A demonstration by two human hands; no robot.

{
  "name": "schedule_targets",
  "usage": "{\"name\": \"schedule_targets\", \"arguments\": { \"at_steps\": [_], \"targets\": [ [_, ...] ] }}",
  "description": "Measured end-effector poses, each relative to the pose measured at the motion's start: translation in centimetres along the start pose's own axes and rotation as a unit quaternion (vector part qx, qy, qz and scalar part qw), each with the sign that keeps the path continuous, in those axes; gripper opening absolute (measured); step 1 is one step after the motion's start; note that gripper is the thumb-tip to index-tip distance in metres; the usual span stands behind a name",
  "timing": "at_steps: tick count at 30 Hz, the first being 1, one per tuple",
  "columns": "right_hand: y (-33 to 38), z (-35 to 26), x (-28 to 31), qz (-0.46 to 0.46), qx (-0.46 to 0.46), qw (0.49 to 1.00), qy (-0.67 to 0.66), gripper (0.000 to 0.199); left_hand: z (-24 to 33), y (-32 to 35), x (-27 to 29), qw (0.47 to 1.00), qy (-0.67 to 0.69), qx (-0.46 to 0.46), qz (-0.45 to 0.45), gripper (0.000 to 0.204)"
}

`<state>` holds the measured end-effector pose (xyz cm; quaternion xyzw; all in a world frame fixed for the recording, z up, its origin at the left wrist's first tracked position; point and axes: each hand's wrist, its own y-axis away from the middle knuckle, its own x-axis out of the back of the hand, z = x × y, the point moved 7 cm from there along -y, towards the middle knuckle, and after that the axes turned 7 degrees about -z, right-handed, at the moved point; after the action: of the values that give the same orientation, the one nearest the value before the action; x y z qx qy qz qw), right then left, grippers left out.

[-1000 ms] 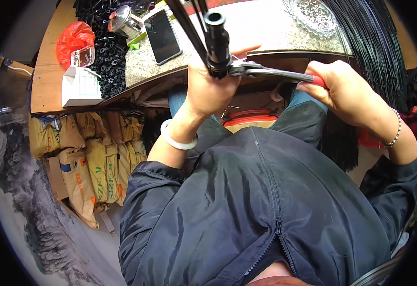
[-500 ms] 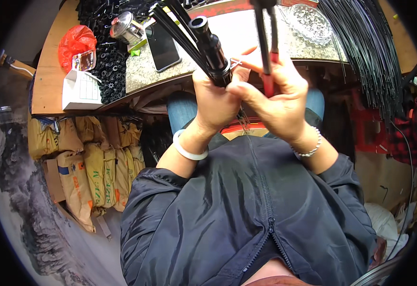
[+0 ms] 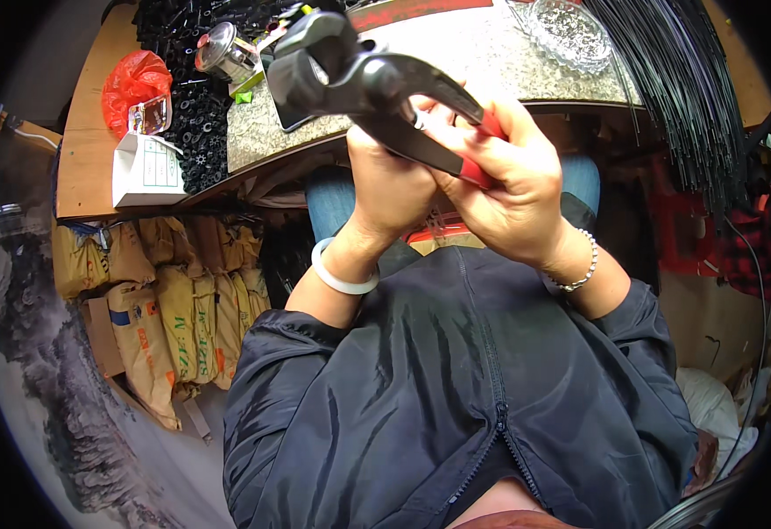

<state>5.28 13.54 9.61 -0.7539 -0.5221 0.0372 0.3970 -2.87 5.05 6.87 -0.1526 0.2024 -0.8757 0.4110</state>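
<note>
My left hand (image 3: 390,189), a white bangle on its wrist, is closed in front of my chest. It grips a black umbrella frame (image 3: 367,45), a tube with thin rods, now mostly covered by the tool in front. Closed round the red grips of black end-cutting pincers (image 3: 387,84) is my right hand (image 3: 516,189), which wears a beaded bracelet. The handles are spread, and the broad jaws point left, above my left hand. My two hands are close together; whether the jaws touch the frame is hidden.
A phone (image 3: 287,101), a glass jar (image 3: 227,53), a red plastic bag (image 3: 137,86) and a white box (image 3: 149,167) lie on the table among small black parts (image 3: 202,145). At right are a glass ashtray (image 3: 571,37) and many thin black rods (image 3: 690,106). Sacks (image 3: 143,335) stand below left.
The pincers have swung from pointing away to pointing left, their jaws now over my left hand and covering the umbrella frame. Both hands stay close together, shifted slightly left.
</note>
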Motion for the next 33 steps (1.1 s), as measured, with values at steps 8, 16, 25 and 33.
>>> {"name": "schedule_targets", "arguments": {
  "at_steps": [8, 16, 25, 33],
  "targets": [
    [2.9, 1.6, 2.4, -0.256, -0.204, 0.928, -0.179, 0.016, -0.8, 0.3, 2.5, 0.988, 0.084, 0.106, 0.079, 0.020],
    [4.5, 1.0, 2.5, -0.395, -0.232, 0.888, -0.038, 0.015, -1.4, 0.3, 1.8, 0.991, 0.071, 0.093, 0.060, 0.008],
    [3.5, 0.2, 3.1, -0.374, -0.218, 0.901, -0.025, 0.018, -1.2, 0.5, 1.5, 0.990, 0.099, 0.078, 0.061, 0.005],
    [2.8, -0.6, 3.1, -0.395, -0.241, 0.886, -0.009, 0.014, -0.4, 0.3, 1.5, 0.999, 0.006, 0.037, 0.035, 0.026]
  ]
}}
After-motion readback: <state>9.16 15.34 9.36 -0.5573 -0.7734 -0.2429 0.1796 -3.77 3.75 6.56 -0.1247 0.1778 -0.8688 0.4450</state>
